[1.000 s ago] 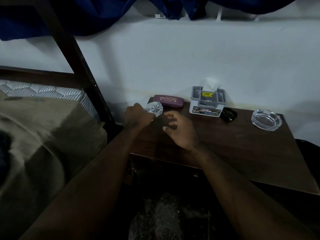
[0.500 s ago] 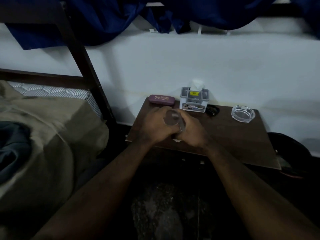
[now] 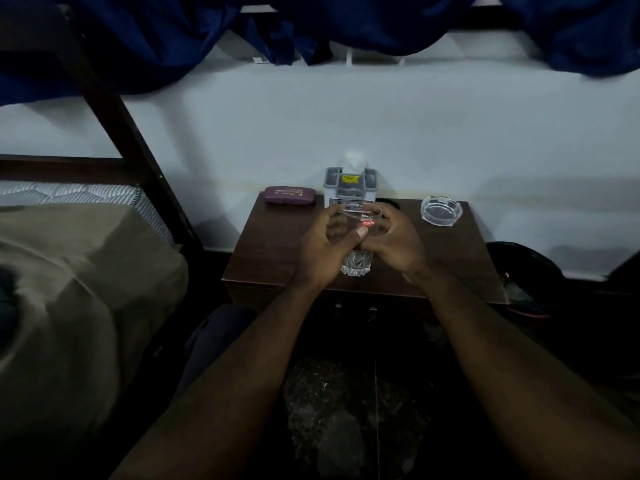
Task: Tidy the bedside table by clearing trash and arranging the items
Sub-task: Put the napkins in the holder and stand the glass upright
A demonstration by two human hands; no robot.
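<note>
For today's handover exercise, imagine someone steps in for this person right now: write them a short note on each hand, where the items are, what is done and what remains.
Left hand and right hand: both wrapped around the clear drinking glass, held upright over the middle of the bedside table.
Along the back edge: maroon glasses case at left, grey tissue holder in the middle, glass ashtray at right.
Done: no loose trash visible on the tabletop.
Left: set the glass down in a neat spot, probably near the back row.
</note>
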